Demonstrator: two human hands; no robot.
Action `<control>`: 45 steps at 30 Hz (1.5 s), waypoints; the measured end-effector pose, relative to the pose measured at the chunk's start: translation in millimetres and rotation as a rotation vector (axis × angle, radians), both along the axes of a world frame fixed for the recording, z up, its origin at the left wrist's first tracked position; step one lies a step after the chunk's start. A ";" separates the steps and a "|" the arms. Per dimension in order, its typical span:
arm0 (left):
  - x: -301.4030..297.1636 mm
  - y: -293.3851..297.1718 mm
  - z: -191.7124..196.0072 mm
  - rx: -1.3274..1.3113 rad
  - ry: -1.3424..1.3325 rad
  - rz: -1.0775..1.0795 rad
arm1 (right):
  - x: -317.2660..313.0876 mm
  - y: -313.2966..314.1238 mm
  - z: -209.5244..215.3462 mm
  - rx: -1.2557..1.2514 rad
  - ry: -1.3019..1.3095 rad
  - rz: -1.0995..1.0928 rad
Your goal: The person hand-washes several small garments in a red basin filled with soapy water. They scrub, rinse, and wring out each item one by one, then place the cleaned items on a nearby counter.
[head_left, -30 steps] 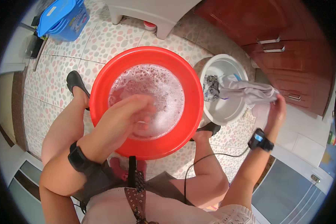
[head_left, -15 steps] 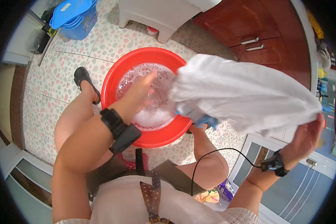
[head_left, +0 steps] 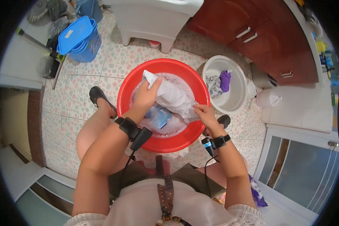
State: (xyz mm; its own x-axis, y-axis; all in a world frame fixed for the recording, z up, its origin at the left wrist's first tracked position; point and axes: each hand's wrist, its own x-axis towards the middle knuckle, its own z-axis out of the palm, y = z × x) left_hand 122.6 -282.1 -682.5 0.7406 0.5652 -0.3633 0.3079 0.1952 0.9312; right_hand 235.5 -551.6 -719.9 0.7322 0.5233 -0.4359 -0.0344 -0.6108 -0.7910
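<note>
A red plastic basin [head_left: 129, 81] with foamy water [head_left: 172, 130] stands on the floor between my feet. A white cloth garment [head_left: 173, 97] is stretched across it, low over the suds. My left hand [head_left: 146, 94] grips its far left end, thumb on top. At the basin's right rim, my right hand [head_left: 206, 115] pinches the other end between thumb and fingers. Light blue fabric [head_left: 160, 117] lies in the foam beside my left hand; I cannot tell whether it is part of the garment.
Right of the basin sits a white tub [head_left: 228, 103] holding purple cloth [head_left: 225, 80] and patterned cloth [head_left: 214, 88]. Beyond it stand a pale jug [head_left: 267, 98] and red-brown cabinets [head_left: 248, 22]. A blue lidded bucket [head_left: 83, 47] is at the far left, near a long-handled tool [head_left: 34, 40].
The garment has swung from high at the right down over the basin. My right hand came down and left with it; my left hand, empty before, now grips its other end.
</note>
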 end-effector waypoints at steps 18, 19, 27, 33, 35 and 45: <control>-22.1 -21.2 -113.0 1.125 0.631 -1.206 | -48.5 91.1 -80.7 -0.723 -0.097 0.791; -24.4 -24.2 -125.3 1.087 0.685 -1.272 | -48.9 90.6 -88.1 -0.737 -0.090 0.800; -41.7 -24.4 -200.6 1.052 0.790 -1.345 | -47.7 94.3 -136.0 -0.828 0.032 0.903; -54.8 -22.4 -241.3 1.088 0.782 -1.424 | -60.4 56.7 -219.2 -0.878 0.111 0.798; -56.3 -21.3 -250.3 1.104 0.731 -1.360 | -69.4 39.7 -256.3 -0.857 0.008 0.742; -47.9 2.5 -219.8 0.440 0.590 -0.766 | -23.5 62.8 -217.4 -0.151 -0.004 0.273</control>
